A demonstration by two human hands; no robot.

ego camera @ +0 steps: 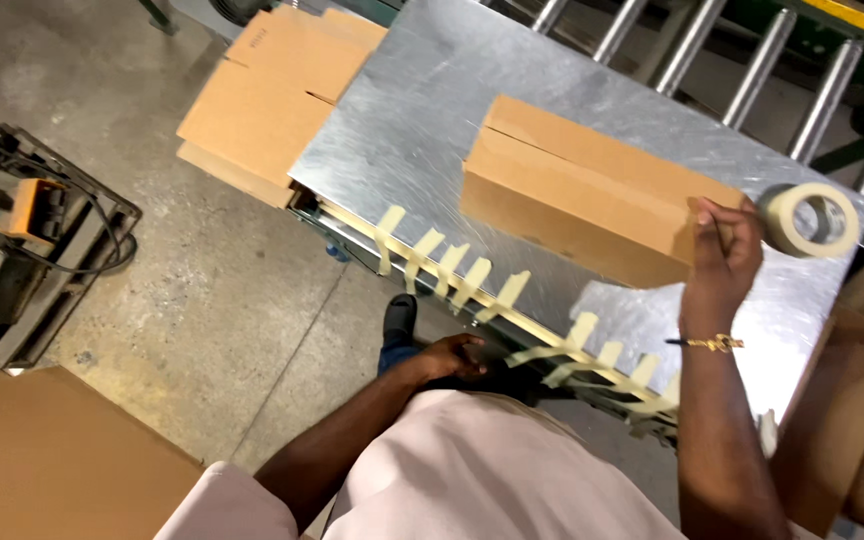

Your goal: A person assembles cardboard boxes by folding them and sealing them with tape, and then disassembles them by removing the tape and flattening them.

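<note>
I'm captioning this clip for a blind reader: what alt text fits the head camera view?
Seen from above, a person's right hand rests on the end of a closed cardboard box on a metal table, beside a roll of masking tape. The left hand hangs near pre-cut tape strips stuck along the table's edge.

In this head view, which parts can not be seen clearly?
- Right hand: it rests at the cardboard box end; the fingertips are behind the hand, so any grip is unclear.
- Left hand: motion-blurred at the table edge; contact with the tape strips is unclear.
- Tape roll: whether the hand touches it cannot be told.
- Flat cartons: partly under the metal table.
</note>
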